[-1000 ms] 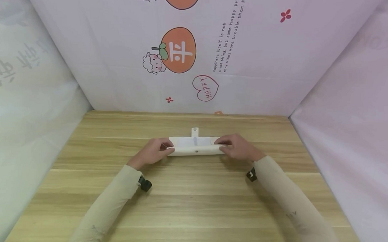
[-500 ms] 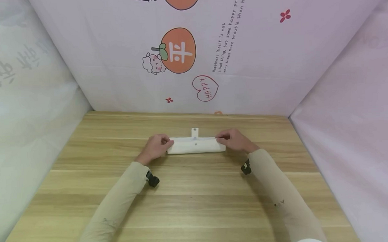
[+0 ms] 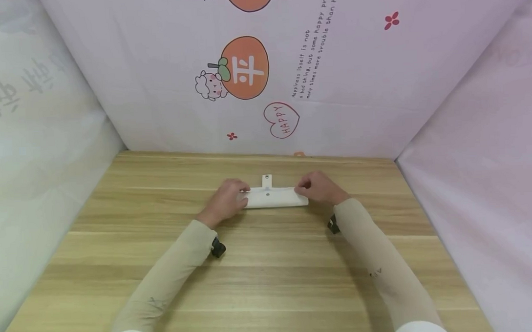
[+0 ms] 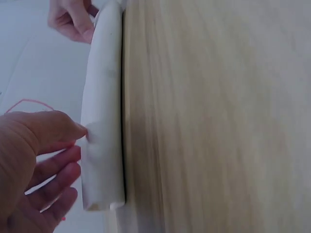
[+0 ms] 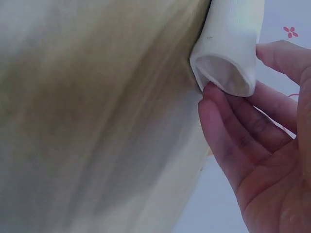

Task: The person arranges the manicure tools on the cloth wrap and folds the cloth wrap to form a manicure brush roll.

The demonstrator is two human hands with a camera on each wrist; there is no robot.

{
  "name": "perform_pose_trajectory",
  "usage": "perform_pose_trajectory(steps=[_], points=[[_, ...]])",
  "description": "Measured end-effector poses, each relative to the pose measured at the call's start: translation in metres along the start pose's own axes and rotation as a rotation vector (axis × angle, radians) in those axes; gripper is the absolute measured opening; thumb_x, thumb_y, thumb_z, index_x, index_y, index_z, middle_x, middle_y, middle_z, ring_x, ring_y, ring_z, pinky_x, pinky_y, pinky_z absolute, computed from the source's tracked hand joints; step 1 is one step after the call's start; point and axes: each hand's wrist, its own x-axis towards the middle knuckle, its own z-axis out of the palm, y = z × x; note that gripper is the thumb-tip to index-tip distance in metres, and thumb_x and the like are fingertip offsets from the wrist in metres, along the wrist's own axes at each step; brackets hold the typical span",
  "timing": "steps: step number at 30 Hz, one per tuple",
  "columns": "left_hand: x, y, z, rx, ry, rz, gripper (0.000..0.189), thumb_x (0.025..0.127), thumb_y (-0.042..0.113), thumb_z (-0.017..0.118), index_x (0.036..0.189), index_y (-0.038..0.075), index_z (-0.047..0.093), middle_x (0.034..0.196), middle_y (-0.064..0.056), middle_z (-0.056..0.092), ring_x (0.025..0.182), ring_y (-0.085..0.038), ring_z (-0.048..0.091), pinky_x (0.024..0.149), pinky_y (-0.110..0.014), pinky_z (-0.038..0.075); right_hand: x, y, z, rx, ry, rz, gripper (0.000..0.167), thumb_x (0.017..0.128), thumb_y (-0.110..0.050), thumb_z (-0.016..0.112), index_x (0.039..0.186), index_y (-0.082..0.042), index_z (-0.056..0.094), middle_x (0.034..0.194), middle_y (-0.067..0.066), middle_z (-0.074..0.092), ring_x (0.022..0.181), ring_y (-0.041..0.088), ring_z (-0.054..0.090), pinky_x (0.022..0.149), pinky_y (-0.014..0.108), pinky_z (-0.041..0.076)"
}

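Note:
On the wooden table lies a white folded pouch [image 3: 273,199] in a flat roll, its snap stud showing near the upper edge. A short strap with a metal snap [image 3: 267,179] sticks out behind it. My left hand [image 3: 226,200] holds the left end, thumb on the near side and fingers beyond the far edge. In the left wrist view that thumb [image 4: 58,127] touches the roll's side. My right hand [image 3: 321,187] pinches the upper right corner. The right wrist view shows the roll's hollow end [image 5: 223,75] between thumb and fingers.
The wooden table [image 3: 261,283] meets a printed white cloth wall [image 3: 335,119] behind the pouch. More white cloth hangs at the left [image 3: 41,144] and right [image 3: 481,144] sides. Each wrist wears a small black camera.
The pouch's near part has been rolled away from me, covering the inside that showed earlier. My left hand has slid right along it; my right hand has shifted slightly forward.

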Motion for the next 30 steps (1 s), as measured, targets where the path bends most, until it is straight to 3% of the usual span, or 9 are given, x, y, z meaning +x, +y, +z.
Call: perform_pose_trajectory(steps=[6, 12, 15, 16, 18, 21, 23, 27, 30], points=[[0.004, 0.012, 0.010, -0.009, -0.025, 0.043, 0.026, 0.096, 0.011, 0.075, 0.120, 0.002, 0.075, 0.131, -0.016, 0.071, 0.127, -0.034, 0.064, 0.113, -0.049, 0.051, 0.008, -0.010, -0.006, -0.123, -0.053, -0.044, 0.017, 0.099, -0.021, 0.072, 0.093, -0.007, 0.079, 0.084, 0.003, 0.074, 0.075, 0.015, 0.060, 0.070, 0.029, 0.051], [0.005, 0.016, 0.015, -0.012, -0.033, 0.033, 0.024, 0.097, 0.008, 0.072, 0.119, 0.000, 0.075, 0.130, -0.017, 0.071, 0.125, -0.034, 0.065, 0.110, -0.048, 0.053, 0.022, -0.030, -0.013, -0.224, -0.109, -0.071, 0.022, 0.096, -0.009, 0.071, 0.077, -0.006, 0.061, 0.068, -0.001, 0.049, 0.063, 0.012, 0.044, 0.061, 0.028, 0.040], [0.005, 0.017, 0.016, -0.013, -0.039, 0.021, 0.024, 0.097, 0.008, 0.072, 0.120, 0.000, 0.075, 0.130, -0.017, 0.071, 0.125, -0.034, 0.066, 0.110, -0.048, 0.053, 0.032, -0.044, -0.013, -0.280, -0.133, -0.094, 0.020, 0.099, -0.011, 0.068, 0.081, -0.004, 0.060, 0.073, 0.003, 0.052, 0.067, 0.017, 0.047, 0.064, 0.033, 0.043], [0.005, 0.017, 0.015, -0.014, -0.042, 0.018, 0.024, 0.098, 0.008, 0.072, 0.120, 0.000, 0.075, 0.130, -0.017, 0.071, 0.126, -0.034, 0.066, 0.110, -0.048, 0.053, 0.035, -0.049, -0.013, -0.289, -0.136, -0.094, 0.017, 0.100, -0.014, 0.067, 0.089, -0.001, 0.065, 0.080, 0.007, 0.061, 0.073, 0.020, 0.056, 0.069, 0.036, 0.050], [0.005, 0.017, 0.015, -0.015, -0.049, 0.014, 0.024, 0.098, 0.009, 0.072, 0.120, 0.001, 0.075, 0.130, -0.017, 0.071, 0.126, -0.034, 0.065, 0.110, -0.047, 0.053, 0.041, -0.057, -0.010, -0.301, -0.140, -0.099, 0.023, 0.103, -0.018, 0.065, 0.111, 0.003, 0.071, 0.104, 0.015, 0.073, 0.096, 0.028, 0.069, 0.089, 0.043, 0.058], [0.005, 0.018, 0.015, -0.016, -0.057, 0.017, 0.024, 0.098, 0.009, 0.072, 0.121, 0.001, 0.075, 0.130, -0.017, 0.071, 0.126, -0.033, 0.065, 0.110, -0.047, 0.053, 0.049, -0.064, -0.002, -0.276, -0.121, -0.099, 0.041, 0.103, -0.021, 0.066, 0.136, 0.004, 0.064, 0.136, 0.022, 0.069, 0.128, 0.037, 0.066, 0.113, 0.049, 0.051], [0.006, 0.018, 0.015, -0.018, -0.059, 0.018, 0.024, 0.098, 0.009, 0.072, 0.121, 0.001, 0.075, 0.130, -0.017, 0.071, 0.125, -0.033, 0.065, 0.110, -0.047, 0.053, 0.054, -0.066, 0.005, -0.249, -0.098, -0.113, 0.040, 0.102, -0.018, 0.068, 0.136, 0.004, 0.064, 0.133, 0.022, 0.070, 0.125, 0.036, 0.067, 0.111, 0.049, 0.052], [0.006, 0.018, 0.015, -0.026, -0.062, 0.014, 0.024, 0.098, 0.009, 0.071, 0.121, 0.001, 0.075, 0.129, -0.017, 0.071, 0.125, -0.033, 0.065, 0.111, -0.047, 0.052, 0.061, -0.065, 0.018, -0.200, -0.046, -0.160, 0.021, 0.098, -0.009, 0.070, 0.116, 0.003, 0.070, 0.108, 0.016, 0.075, 0.098, 0.028, 0.069, 0.092, 0.043, 0.059], [0.007, 0.017, 0.016, -0.033, -0.057, 0.017, 0.024, 0.098, 0.010, 0.072, 0.121, 0.001, 0.075, 0.130, -0.017, 0.071, 0.125, -0.033, 0.065, 0.111, -0.047, 0.052, 0.064, -0.064, 0.024, -0.161, -0.012, -0.163, 0.022, 0.097, -0.004, 0.069, 0.118, 0.003, 0.073, 0.112, 0.017, 0.076, 0.103, 0.027, 0.071, 0.095, 0.041, 0.059]])
